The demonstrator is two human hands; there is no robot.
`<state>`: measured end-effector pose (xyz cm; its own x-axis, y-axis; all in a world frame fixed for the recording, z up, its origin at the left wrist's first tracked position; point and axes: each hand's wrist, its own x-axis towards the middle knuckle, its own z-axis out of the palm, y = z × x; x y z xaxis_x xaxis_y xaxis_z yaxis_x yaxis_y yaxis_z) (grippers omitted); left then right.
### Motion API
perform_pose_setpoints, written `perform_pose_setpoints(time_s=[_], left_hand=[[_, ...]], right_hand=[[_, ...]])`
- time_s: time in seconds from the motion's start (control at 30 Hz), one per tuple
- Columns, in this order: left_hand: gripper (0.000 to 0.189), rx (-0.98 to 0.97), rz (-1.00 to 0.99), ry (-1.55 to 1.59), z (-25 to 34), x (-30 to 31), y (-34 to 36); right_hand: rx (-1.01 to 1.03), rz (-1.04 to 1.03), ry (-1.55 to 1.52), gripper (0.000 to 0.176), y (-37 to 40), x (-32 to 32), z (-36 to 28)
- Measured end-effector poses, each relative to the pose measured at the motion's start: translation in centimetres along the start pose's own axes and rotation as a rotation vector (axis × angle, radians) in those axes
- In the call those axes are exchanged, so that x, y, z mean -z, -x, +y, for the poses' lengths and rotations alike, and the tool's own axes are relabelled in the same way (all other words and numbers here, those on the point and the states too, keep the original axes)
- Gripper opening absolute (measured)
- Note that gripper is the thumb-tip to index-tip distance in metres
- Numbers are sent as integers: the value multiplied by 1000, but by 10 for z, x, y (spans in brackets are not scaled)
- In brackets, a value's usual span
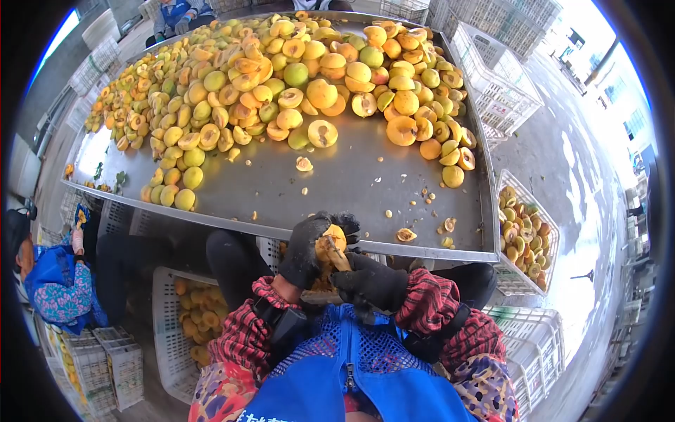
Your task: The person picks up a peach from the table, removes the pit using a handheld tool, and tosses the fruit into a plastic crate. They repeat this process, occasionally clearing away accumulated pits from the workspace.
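Over the near edge of the metal table (337, 186), my left hand (302, 253) in a black glove is wrapped round a yellow peach (331, 238). My right hand (371, 283), gloved in black too, grips a small hand tool (340, 260) with a pale handle. The tool's tip meets the peach; its shape is hidden. A heap of halved yellow peaches (267, 91) covers the far part of the table. Small scraps and a torn peach piece (406, 235) lie near the front edge.
A crate of peach halves (160, 316) stands at my left, and another crate (510, 281) at my right. Below my hands is a partly hidden crate (271, 253). Empty crates (496, 88) stand behind right. A co-worker (63, 281) sits at left; another person (176, 15) sits across.
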<state>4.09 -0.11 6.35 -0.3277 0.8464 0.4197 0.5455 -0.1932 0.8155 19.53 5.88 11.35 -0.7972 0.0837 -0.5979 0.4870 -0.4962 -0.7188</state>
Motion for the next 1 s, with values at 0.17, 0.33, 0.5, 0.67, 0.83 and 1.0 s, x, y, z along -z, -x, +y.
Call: perform_pose_setpoints(time_s=[0.17, 0.33, 0.5, 0.67, 0.83, 1.0], left_hand=[[19, 140, -86, 170, -55, -14, 22], [26, 92, -190, 160, -5, 6, 1], [39, 113, -104, 120, -20, 1, 13], [50, 509, 105, 1178, -12, -25, 14], [46, 598, 212, 1340, -7, -30, 14], [20, 560, 32, 613, 20, 16, 18]], right_hand=[[345, -17, 98, 19, -7, 3, 15], [90, -24, 47, 19, -10, 4, 22], [37, -99, -225, 20, -5, 0, 19], [74, -138, -523, 26, -10, -8, 29], [276, -264, -503, 32, -7, -2, 45], [245, -163, -277, 31, 9, 9, 43]])
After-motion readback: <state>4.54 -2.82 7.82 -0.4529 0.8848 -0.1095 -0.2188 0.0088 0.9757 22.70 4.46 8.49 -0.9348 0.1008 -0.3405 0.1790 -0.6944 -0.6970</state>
